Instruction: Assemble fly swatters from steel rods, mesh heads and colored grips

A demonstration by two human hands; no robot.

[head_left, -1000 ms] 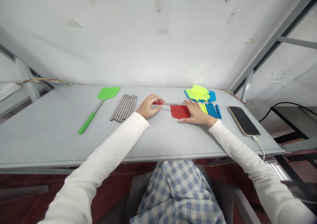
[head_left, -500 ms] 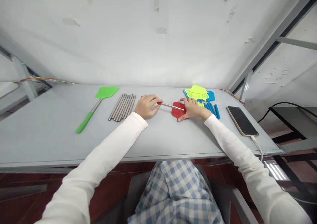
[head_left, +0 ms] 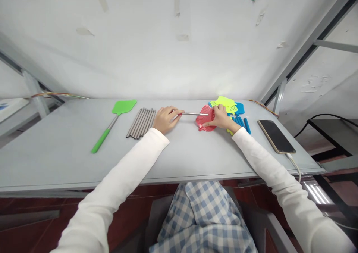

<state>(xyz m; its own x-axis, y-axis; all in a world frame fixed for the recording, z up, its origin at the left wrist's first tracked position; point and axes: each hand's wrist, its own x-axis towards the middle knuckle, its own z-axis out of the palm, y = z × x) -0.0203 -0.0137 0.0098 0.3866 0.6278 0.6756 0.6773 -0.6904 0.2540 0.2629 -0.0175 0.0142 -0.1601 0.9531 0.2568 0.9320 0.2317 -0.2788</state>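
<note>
My left hand (head_left: 165, 119) is closed around the end of a thin metal rod (head_left: 192, 113). The rod points right, its far tip over a red perforated fly swatter head (head_left: 205, 115). That head is in my right hand (head_left: 220, 116), gripped at its right side between thumb and fingers, its short neck toward the lower left. Several metal tubes (head_left: 140, 123) lie side by side left of my left hand. Beyond my right hand are yellow swatter heads (head_left: 226, 101), a blue swatter head (head_left: 239, 108) and several blue handle grips (head_left: 247, 126).
A whole green fly swatter (head_left: 114, 120) lies on the left of the grey table (head_left: 179, 159). At the right lies a phone (head_left: 276, 136) with a white cable (head_left: 295, 163) plugged in. A white wall (head_left: 156, 66) rises behind the table, with metal frame posts at both sides.
My right hand has turned the red swatter head over, so its neck now points to the lower left. The rod in my left hand lies more level, and its red handle is no longer visible.
</note>
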